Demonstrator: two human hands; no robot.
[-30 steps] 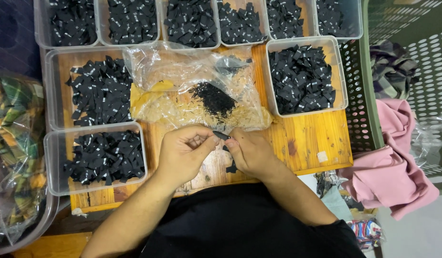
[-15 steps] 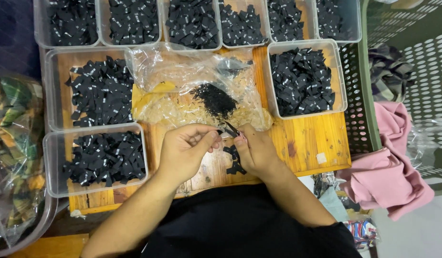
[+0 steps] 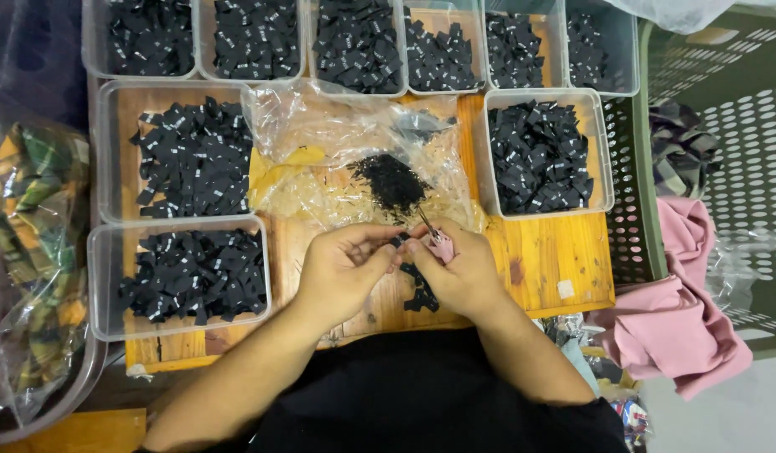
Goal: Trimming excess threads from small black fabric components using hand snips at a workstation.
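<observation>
Hands barely shifted: left hand [image 3: 342, 267] pinches black label [image 3: 398, 242]; right hand [image 3: 459, 268] grips snips [image 3: 430, 228].

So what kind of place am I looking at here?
Probably a small garment workshop: clear tubs of black woven labels on a wooden table, and pink fabric beside a green crate.

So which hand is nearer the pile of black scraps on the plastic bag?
The right hand, directly below the pile, with its small snips pointing up at it. The left hand sits lower left, farther off.
</observation>
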